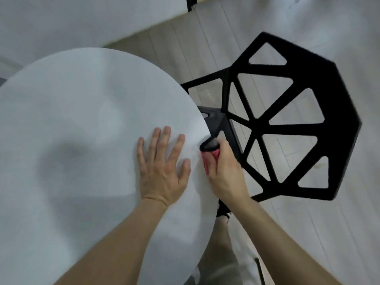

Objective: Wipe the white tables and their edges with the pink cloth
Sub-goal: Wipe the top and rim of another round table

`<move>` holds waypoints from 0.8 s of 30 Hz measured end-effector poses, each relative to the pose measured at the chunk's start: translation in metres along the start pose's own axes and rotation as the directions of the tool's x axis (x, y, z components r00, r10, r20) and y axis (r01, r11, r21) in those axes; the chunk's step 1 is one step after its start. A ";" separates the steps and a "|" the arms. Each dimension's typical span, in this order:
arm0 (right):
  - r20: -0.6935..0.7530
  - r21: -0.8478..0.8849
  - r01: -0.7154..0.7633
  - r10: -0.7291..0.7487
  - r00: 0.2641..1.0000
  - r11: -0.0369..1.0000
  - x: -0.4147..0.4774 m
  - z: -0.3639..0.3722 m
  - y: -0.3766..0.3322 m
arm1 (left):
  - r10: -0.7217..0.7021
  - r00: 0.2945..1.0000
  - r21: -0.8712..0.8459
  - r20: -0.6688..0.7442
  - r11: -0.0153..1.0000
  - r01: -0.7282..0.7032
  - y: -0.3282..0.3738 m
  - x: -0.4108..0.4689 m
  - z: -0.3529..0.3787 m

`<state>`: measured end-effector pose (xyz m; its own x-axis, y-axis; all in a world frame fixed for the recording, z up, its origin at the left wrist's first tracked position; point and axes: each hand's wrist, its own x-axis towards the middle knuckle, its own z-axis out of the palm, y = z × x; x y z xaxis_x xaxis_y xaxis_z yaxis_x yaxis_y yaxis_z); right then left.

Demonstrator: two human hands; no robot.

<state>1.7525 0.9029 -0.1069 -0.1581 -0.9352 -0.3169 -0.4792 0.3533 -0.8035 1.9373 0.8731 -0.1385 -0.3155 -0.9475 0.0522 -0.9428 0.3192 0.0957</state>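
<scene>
closest to the person, two bare forearms reach out from the bottom, and between them hangs pale, light-coloured clothing [226, 254] over the legs, with a black shoe [223, 211] showing just under the rim of the worktop. the left hand [162, 167] lies flat on the round white worktop [72, 120] near its right edge, palm down, fingers straight and spread, holding nothing. just beside it, the right hand [226, 173] sits at the rim itself, fingers curled round a bunched pink cloth [207, 161] and pressing it against the edge of the worktop; only a strip of the cloth shows between the fingers and the rim. a dark rounded shape [208, 146] sits right above the cloth, at the fingertips, and i cannot tell what it is. soft grey shadows fall across the middle of the worktop. beyond the right hand stands a black chair with a hexagonal frame of triangular cut-outs [339, 112], its near corner tucked under the rim. under it runs a pale plank floor [308, 233]. farthest off, at the upper left, is a blurred white surface [61, 17], either wall or another top, hard to say which, and a short black frame piece [192, 4] at the top edge.
</scene>
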 end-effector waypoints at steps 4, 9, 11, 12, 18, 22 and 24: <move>-0.007 -0.086 0.082 -0.083 0.996 0.993 0.106 0.019 -0.032 | -0.003 1.000 -0.043 -0.011 0.999 0.003 0.000 -0.001 -0.002; 0.160 -0.190 0.281 -0.252 0.954 0.941 0.214 0.050 -0.083 | -0.007 0.999 -0.092 -0.039 0.996 0.003 -0.006 -0.001 -0.002; 0.128 -0.115 0.244 -0.229 0.965 0.963 0.185 0.041 -0.070 | -0.013 0.999 -0.077 -0.035 0.997 0.010 -0.005 -0.002 -0.001; 0.111 -0.069 0.195 -0.186 0.976 0.978 0.162 0.030 -0.057 | -0.016 0.999 -0.076 -0.032 0.997 0.014 -0.004 -0.003 -0.001; 0.147 -0.128 0.174 -0.155 0.977 0.976 0.128 0.008 -0.045 | -0.015 0.998 -0.104 -0.056 0.995 0.009 -0.003 0.000 -0.001; 0.310 -0.232 0.327 -0.249 0.917 0.916 0.237 0.057 -0.114 | 0.002 0.997 -0.140 -0.072 0.990 -0.012 -0.005 -0.001 0.001; 0.351 -0.239 0.347 -0.253 0.901 0.907 0.257 0.068 -0.124 | 0.007 0.996 -0.134 -0.094 0.991 -0.020 -0.007 -0.001 0.002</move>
<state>1.8298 0.6201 -0.1226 0.2820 -0.9236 -0.2598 -0.6958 -0.0104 -0.7181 1.9443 0.8712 -0.1416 -0.3107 -0.9392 0.1465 -0.9135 0.3376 0.2272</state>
